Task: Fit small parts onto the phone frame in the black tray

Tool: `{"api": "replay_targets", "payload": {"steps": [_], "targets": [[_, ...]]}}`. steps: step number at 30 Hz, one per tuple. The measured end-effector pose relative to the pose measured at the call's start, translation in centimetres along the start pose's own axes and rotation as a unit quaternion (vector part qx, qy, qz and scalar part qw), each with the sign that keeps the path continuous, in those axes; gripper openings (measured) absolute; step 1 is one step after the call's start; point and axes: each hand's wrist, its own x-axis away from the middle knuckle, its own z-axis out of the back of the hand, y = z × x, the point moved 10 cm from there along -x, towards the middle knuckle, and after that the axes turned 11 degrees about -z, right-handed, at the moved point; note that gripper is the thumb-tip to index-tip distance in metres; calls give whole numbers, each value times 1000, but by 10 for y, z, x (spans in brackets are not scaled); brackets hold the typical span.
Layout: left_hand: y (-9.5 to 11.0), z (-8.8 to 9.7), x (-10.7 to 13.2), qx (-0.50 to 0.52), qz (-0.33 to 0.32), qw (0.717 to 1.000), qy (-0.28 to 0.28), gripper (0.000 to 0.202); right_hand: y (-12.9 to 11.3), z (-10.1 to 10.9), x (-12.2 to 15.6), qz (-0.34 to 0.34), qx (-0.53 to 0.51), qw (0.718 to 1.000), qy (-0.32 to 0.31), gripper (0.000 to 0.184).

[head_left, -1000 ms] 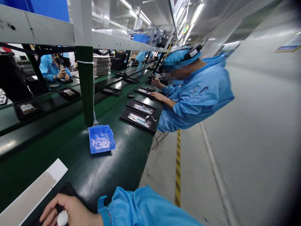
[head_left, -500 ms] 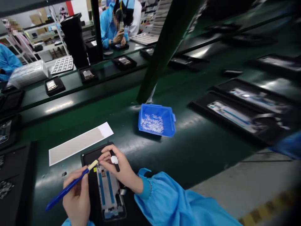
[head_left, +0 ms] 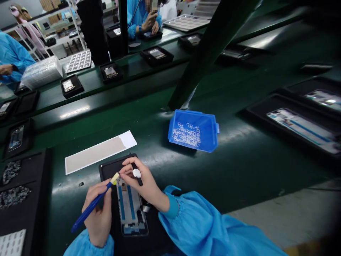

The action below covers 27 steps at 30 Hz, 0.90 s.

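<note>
Both bare hands met over a black tray point(head_left: 108, 171) at the near edge of the green counter point(head_left: 213, 174). Phone frame point(head_left: 131, 209) lay face up in this tray, lengthwise, short of its far edge; two blue strips ran along the frame, and a yellow tab point(head_left: 115, 182) showed by its far left corner. Left hand point(head_left: 97, 209) grasped a blue pen-like tool point(head_left: 86, 213), its cream tip slanting up to the fingertips of the right hand point(head_left: 146, 183). Right thumb and fingers were pinched together at that tip; could not tell whether anything small sat between them. The same hand also held a dark strip point(head_left: 140, 181) across its fingers, with a white piece point(head_left: 136, 173) on it. Beyond the tray's far left corner lay a white-edged beige sheet point(head_left: 96, 153). Off its far right corner, well apart, stood a blue bin point(head_left: 210, 133) of clear rings point(head_left: 186, 136), near the foot of a slanted green post point(head_left: 202, 60). Along the counter's left, a black holder point(head_left: 29, 227) carried heaped dark parts point(head_left: 14, 197); toward its right, another tray point(head_left: 257, 112) bore a similar frame point(head_left: 301, 129). Across the way: a co-worker's hands point(head_left: 150, 24), over a small tray.
</note>
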Motion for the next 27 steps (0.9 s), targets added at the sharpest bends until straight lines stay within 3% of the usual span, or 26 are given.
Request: {"api": "replay_targets", "payload": {"steps": [3, 6, 10, 14, 16, 18, 20, 22, 23, 25, 27], "targets": [[11, -4, -4, 1, -36, 999, -15, 20, -3, 1, 1, 22, 7, 1000, 11, 27], [6, -2, -2, 13, -5, 1000, -7, 17, -8, 1, 3, 41, 17, 999, 10, 26], [-23, 3, 8, 70, 129, 989, 38, 9, -17, -2, 7, 57, 15, 998, -7, 22], [-52, -8, 20, 199, 279, 937, 73, 25, -24, -3, 13, 62, 18, 998, -15, 22], [-58, -15, 24, 245, 330, 908, 85, 33, -32, 10, 14, 76, 44, 996, 12, 19], [-62, -18, 26, 264, 359, 890, 94, 39, -51, 44, 15, 117, 96, 984, 90, 18], [-65, -15, 26, 261, 371, 885, 109, 42, -80, 98, 22, 177, 172, 943, 222, 18], [-68, -11, 26, 249, 371, 888, 115, 43, -111, 157, 35, 210, 269, 862, 375, 17], [-69, -10, 25, 243, 366, 891, 114, 44, -122, 181, 37, 190, 335, 817, 428, 16], [-69, -9, 23, 232, 352, 901, 106, 43, -136, 211, 31, 136, 478, 740, 453, 15], [-66, -7, 22, 208, 333, 915, 98, 41, -139, 225, 23, 106, 542, 713, 433, 24]]}}
